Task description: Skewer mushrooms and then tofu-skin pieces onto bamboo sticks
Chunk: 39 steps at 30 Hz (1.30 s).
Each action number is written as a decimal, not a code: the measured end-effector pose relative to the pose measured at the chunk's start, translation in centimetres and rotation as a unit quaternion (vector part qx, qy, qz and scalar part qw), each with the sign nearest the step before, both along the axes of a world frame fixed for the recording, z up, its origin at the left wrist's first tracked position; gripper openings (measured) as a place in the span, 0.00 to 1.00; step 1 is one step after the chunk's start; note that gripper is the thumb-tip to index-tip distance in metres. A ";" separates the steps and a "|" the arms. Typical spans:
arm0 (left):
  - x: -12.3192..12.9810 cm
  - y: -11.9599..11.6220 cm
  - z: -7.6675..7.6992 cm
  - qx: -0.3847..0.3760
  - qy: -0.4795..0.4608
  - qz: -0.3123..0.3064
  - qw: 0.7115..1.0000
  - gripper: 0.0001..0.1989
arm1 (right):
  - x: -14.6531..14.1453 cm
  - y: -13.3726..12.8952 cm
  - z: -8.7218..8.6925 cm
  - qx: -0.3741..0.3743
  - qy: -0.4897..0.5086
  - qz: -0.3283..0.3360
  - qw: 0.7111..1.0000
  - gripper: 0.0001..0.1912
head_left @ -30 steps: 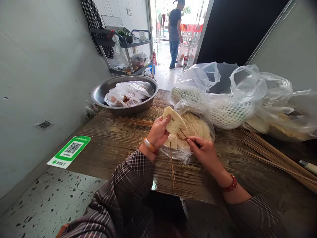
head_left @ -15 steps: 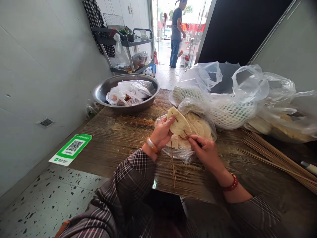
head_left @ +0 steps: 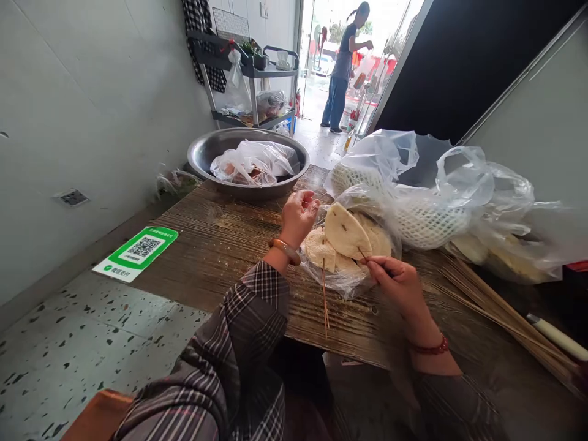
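A thin bamboo skewer (head_left: pixel 362 253) is pinched between the thumb and fingers of my right hand (head_left: pixel 399 283). It is threaded through a pale round flatbread (head_left: pixel 345 233), with short bits of it showing on the bread's face. My left hand (head_left: pixel 299 215) is just left of that flatbread, apart from it, its fingers loosely bent and holding nothing. Below, more flatbreads (head_left: pixel 320 247) lie in a clear plastic bag (head_left: pixel 351 286) on the wooden table (head_left: pixel 220 245). Other skewers (head_left: pixel 325 300) run from the left flatbread toward the table's near edge.
A metal basin (head_left: pixel 199 156) holding a plastic bag stands at the back. To the right are bags with white foam netting (head_left: pixel 427 220), a bundle of skewers (head_left: pixel 487 300) and a pale-handled tool (head_left: pixel 558 337). A QR card (head_left: pixel 144 248) lies left. A person (head_left: pixel 342 67) stands by the doorway.
My left hand has let go of the flatbread and moved up and left of it. The flatbread now rests over the others, the skewer still in my right hand. The view has shifted.
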<state>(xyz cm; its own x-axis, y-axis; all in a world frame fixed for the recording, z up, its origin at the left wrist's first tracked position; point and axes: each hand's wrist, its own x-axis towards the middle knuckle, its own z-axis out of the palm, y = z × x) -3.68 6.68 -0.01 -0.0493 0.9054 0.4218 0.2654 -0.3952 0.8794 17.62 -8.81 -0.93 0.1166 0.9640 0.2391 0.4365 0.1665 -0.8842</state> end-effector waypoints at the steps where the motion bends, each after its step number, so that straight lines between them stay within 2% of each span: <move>1: -0.1 0.1 -0.1 0.005 0.039 0.000 0.999 0.13 | 0.0 -0.3 -0.1 -0.016 0.007 0.010 1.000 0.14; 6: -0.4 0.2 -0.5 -0.016 0.187 -0.034 0.982 0.20 | -1.5 -1.3 -0.9 -0.122 0.094 0.008 0.988 0.23; 11: -0.5 -0.2 -0.2 -0.032 0.311 -0.017 0.950 0.09 | -4.8 -0.5 -0.5 -0.157 0.206 -0.014 0.966 0.26; 14: -0.6 -0.2 0.1 -0.011 0.310 0.013 0.951 0.10 | -7.0 0.7 0.1 -0.151 0.242 -0.013 0.958 0.26; 17: -0.5 -0.1 0.3 0.017 0.279 0.019 0.960 0.11 | -8.7 1.9 0.0 -0.140 0.216 0.028 0.966 0.22; 21: -0.2 -0.1 0.6 0.043 0.271 -0.001 0.962 0.13 | -9.3 3.0 -1.0 -0.102 0.099 0.058 0.988 0.16; 24: -0.1 0.0 0.6 0.055 0.278 -0.001 0.959 0.12 | -9.0 3.4 -1.2 -0.084 0.019 0.034 0.996 0.15; 27: -0.1 0.5 0.4 0.072 0.287 0.005 0.955 0.11 | -8.9 3.7 -0.8 -0.049 -0.052 0.014 0.997 0.12; 30: 0.0 1.2 -0.1 0.089 0.287 0.001 0.954 0.11 | -8.7 3.7 0.0 -0.026 -0.115 0.033 0.992 0.08; 33: 0.2 1.3 0.1 0.088 0.285 -0.006 0.954 0.12 | -7.8 3.0 0.7 -0.042 -0.116 0.050 0.991 0.09; 36: 0.4 0.7 0.7 0.095 0.255 0.002 0.962 0.10 | -4.9 1.5 1.1 -0.032 -0.109 0.002 0.994 0.12; 39: 0.7 0.1 1.1 0.113 0.208 0.010 0.972 0.11 | 0.1 -0.1 1.3 -0.028 -0.202 -0.089 0.975 0.13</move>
